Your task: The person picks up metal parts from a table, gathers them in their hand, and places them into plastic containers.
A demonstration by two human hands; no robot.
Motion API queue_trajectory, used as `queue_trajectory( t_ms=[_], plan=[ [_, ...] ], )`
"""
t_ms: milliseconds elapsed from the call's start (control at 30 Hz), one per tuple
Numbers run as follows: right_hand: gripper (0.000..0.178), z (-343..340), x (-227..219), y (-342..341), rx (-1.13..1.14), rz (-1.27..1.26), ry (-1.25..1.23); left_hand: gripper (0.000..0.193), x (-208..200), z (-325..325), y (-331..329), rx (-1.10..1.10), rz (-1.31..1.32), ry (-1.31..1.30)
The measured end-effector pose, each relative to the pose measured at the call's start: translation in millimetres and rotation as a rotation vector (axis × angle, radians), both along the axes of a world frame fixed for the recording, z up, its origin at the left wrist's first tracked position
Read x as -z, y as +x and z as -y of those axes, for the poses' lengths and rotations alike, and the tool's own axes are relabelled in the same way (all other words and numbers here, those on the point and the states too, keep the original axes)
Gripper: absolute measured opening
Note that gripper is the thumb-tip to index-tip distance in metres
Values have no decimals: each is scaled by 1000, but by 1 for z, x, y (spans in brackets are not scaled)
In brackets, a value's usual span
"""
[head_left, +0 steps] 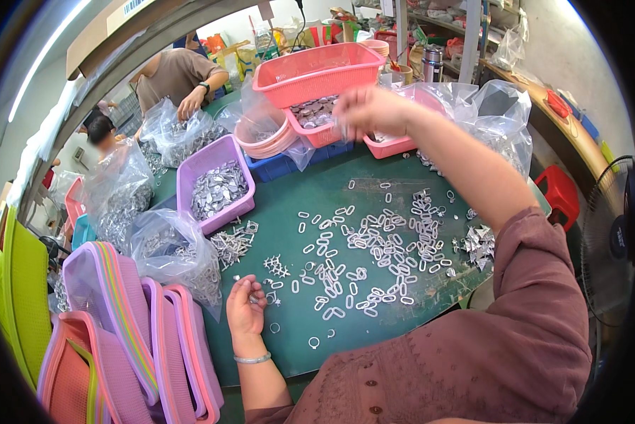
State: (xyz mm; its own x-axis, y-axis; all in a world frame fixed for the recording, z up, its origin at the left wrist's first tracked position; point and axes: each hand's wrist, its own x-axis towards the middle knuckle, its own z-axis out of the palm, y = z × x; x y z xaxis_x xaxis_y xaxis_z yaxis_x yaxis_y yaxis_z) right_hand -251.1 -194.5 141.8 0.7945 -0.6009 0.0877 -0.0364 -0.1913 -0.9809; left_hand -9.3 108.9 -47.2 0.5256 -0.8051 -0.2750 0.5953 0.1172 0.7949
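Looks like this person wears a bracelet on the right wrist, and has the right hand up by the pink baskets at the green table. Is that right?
Not quite: the head view shows the bracelet on the wrist of the left hand. The right hand is indeed up by the pink baskets at the green table.

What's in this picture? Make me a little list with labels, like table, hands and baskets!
Table: green, strewn with silver loops
Left hand: low, near spiky pieces; grip unclear
Right hand: raised near the pink basket; blurred, grip unclear
Purple basket: holds flat silver pieces
Other person's hand: at a clear bag
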Motion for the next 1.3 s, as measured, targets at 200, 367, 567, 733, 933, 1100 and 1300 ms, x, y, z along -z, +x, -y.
queue_trajectory(
  t_ms=[200, 367, 567, 733, 933, 1100, 1300],
  plan=[
    [23, 102, -57, 15, 554, 69, -405, 12, 7, 8, 0, 53, -1, -15],
    [29, 105, -53, 14, 609, -346, -904, 15, 11, 6, 4, -17, -30, -30],
    [16, 30, 9, 31, 226, -255, -939, 49, 2, 18, -5, 358, -519, -509],
    [23, -91, 80, 53, -262, -232, -991, 55, -16, 17, -23, 368, -555, -509],
    [18, -173, 127, 70, -367, -111, -997, 57, -34, 21, -54, 405, -493, -383],
    [16, -171, 130, 53, -445, -243, -892, 56, -29, 11, -65, 428, -534, -379],
    [32, -89, 132, -19, -80, -678, -905, 47, -20, 1, -59, 481, -79, -218]
  ],
)
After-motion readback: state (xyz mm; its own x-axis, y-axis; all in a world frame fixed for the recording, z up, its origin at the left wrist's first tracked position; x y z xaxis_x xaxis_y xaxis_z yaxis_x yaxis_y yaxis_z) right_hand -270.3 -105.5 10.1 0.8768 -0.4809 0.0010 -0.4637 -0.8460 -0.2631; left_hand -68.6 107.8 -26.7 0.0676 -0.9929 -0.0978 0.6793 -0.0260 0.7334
